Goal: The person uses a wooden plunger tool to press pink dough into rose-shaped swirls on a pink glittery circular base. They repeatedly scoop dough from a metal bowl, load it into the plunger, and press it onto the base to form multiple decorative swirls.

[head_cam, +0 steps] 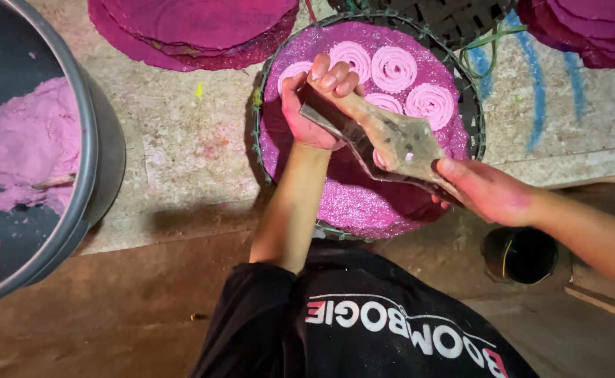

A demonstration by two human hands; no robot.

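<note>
Left hand (314, 105) clenches the piping bag's (384, 136) narrow end above the round tray (363, 210); right hand (486, 189) grasps its wide end. The bag's long axis slants toward the pink spirals (395, 70).

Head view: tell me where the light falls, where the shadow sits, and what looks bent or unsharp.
Head view: light falls brightly on the round woven tray and its pink spirals; shadow covers the brown floor below; the grey tub bulges at the left edge from wide-angle distortion; the piping bag between left hand and right hand is slightly soft.
</note>
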